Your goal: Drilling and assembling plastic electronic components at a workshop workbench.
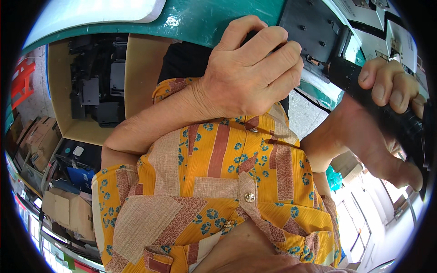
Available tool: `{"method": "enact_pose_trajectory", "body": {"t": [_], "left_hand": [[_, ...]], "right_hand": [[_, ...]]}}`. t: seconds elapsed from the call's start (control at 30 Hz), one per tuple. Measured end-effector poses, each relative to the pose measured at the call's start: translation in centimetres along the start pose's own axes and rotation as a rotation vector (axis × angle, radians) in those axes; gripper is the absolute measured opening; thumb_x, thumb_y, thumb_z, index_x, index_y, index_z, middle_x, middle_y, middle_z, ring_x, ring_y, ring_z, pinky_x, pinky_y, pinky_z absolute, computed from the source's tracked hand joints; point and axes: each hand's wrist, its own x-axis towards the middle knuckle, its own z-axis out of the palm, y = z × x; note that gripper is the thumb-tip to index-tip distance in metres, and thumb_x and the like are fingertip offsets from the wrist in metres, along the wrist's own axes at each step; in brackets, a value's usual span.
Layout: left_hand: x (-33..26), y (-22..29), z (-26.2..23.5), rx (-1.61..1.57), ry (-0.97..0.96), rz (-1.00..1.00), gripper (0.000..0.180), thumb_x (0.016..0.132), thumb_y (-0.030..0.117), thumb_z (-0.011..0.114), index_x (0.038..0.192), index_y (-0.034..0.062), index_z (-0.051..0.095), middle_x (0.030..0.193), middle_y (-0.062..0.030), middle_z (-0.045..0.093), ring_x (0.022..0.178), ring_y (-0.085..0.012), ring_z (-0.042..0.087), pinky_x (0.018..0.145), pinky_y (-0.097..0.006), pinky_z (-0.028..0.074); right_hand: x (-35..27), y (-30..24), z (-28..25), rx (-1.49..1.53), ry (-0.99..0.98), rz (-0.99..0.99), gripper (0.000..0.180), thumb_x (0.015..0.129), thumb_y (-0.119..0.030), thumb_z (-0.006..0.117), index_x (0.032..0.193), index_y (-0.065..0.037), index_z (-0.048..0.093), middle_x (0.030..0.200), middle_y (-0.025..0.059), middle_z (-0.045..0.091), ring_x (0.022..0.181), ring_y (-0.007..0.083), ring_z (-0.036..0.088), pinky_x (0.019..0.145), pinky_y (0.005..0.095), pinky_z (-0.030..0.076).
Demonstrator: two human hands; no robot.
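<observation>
My right hand (387,123) is wrapped round a black electric screwdriver (348,73), which slants toward the table. The screwdriver's thin bit ends at the near edge of a flat black plastic panel (307,27), where a small fitting sits. Several small raised posts stand on the panel, which rests on the green table mat (195,22). Left of the bit, my left hand (257,68) is closed, knuckles up, beside the panel. A dark bit shows between its thumb and fingers, but what it grips is hidden.
Below the table's edge at left stands an open cardboard box (134,77) full of black plastic parts (98,86). A white padded sheet (100,11) lies at the far left of the mat. White boxes (364,13) stand at far right; more cartons (68,211) are at lower left.
</observation>
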Motion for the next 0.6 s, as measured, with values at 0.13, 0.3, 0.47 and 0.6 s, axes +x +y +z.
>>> {"method": "enact_pose_trajectory", "body": {"t": [0.13, 0.3, 0.47, 0.6], "left_hand": [[0.1, -0.2, 0.1, -0.020, 0.020, 0.019, 0.032, 0.067, 0.025, 0.082, 0.094, 0.0093, 0.074, 0.102, -0.0031, 0.070, 0.095, -0.0246, 0.066, 0.086, -0.044, 0.051], [-0.2, -0.2, 0.0, -0.042, 0.019, 0.012, 0.032, 0.067, 0.024, 0.081, 0.093, 0.0080, 0.073, 0.102, -0.0039, 0.070, 0.095, -0.0254, 0.067, 0.085, -0.042, 0.052], [0.2, 0.1, -0.1, -0.083, 0.011, 0.000, 0.034, 0.066, 0.020, 0.083, 0.095, 0.0071, 0.073, 0.105, -0.0050, 0.069, 0.101, -0.0271, 0.065, 0.088, -0.043, 0.052], [0.4, -0.1, -0.3, -0.067, -0.010, 0.009, 0.035, 0.065, 0.017, 0.084, 0.097, 0.0069, 0.073, 0.107, -0.0045, 0.068, 0.104, -0.0279, 0.064, 0.089, -0.043, 0.051]], "right_hand": [[-0.3, -0.1, 0.9, -0.036, 0.027, -0.017, 0.092, 0.062, -0.093, 0.072, 0.107, -0.013, 0.066, 0.091, 0.0019, 0.058, 0.077, 0.0179, 0.054, 0.072, 0.0361, 0.042], [0.8, -0.7, -0.3, -0.202, -0.326, -0.008, 0.093, 0.075, -0.092, 0.061, 0.120, -0.011, 0.065, 0.092, 0.0032, 0.057, 0.076, 0.0203, 0.053, 0.069, 0.0368, 0.043], [-0.4, 0.1, 0.8, -0.123, -0.243, -0.051, 0.092, 0.075, -0.090, 0.062, 0.121, -0.011, 0.061, 0.093, 0.0071, 0.056, 0.076, 0.0223, 0.053, 0.067, 0.0396, 0.047], [-0.6, 0.8, -0.2, -0.013, -0.158, -0.108, 0.091, 0.076, -0.087, 0.066, 0.120, -0.007, 0.062, 0.096, 0.0090, 0.058, 0.079, 0.0241, 0.055, 0.072, 0.0422, 0.048]]}}
